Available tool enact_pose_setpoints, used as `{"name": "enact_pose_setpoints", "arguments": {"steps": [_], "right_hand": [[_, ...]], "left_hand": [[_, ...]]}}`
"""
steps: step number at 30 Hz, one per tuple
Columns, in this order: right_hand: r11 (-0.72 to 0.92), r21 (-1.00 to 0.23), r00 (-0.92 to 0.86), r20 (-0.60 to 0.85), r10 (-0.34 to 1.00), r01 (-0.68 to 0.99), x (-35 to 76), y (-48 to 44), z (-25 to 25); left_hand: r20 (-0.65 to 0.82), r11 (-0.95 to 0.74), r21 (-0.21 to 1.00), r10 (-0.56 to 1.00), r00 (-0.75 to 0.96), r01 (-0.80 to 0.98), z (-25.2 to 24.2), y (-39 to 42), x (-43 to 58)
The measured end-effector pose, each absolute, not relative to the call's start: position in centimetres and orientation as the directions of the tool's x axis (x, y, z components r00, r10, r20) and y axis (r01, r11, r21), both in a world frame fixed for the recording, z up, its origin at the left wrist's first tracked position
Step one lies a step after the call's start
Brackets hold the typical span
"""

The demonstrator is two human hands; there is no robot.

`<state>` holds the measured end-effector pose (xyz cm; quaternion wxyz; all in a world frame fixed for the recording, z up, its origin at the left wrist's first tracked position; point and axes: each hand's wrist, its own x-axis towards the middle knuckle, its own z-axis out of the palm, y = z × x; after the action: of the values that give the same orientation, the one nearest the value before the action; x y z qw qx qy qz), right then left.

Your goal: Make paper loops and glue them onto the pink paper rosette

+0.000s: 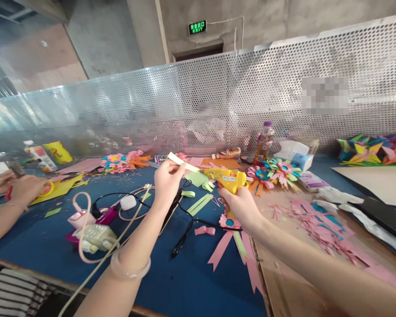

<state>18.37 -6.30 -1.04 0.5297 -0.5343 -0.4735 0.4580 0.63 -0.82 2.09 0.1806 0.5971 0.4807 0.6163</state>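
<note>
My left hand [169, 179] pinches a pale green paper strip [185, 162], which points up to the left and down to the right. My right hand [239, 203] is wrapped round the handle of a yellow glue gun [227, 177]. The gun's nozzle points left, close to the strip's right end; whether they touch is hard to tell. Below the hands lie green strips [201, 204], a pink paper bow [205, 230] and a pink paper flower [230, 221] with long pink ribbon tails [221, 250].
Another person's hands [26, 190] cut yellow paper [60, 188] at the left. Cables and a power strip [106, 216] lie left of my left arm. Behind stand a bottle [264, 143] and a perforated metal screen [171, 99]. Pink scraps [320, 220] cover cardboard at the right.
</note>
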Motion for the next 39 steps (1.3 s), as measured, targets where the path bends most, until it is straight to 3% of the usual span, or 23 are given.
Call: {"name": "enact_pose_setpoints", "arguments": {"steps": [30,39], "right_hand": [[0.014,-1.000,0.110,0.015,0.994,0.005,18.3,-5.9,-2.0],[-0.015,-0.998,0.095,-0.022,0.995,-0.065,18.3,-6.0,-1.8]], "left_hand": [[0.564,-0.479,0.814,0.787,-0.250,0.328,2.2,-0.9,0.6],[0.540,-0.471,0.836,0.795,-0.276,0.281,2.3,-0.9,0.6]]}}
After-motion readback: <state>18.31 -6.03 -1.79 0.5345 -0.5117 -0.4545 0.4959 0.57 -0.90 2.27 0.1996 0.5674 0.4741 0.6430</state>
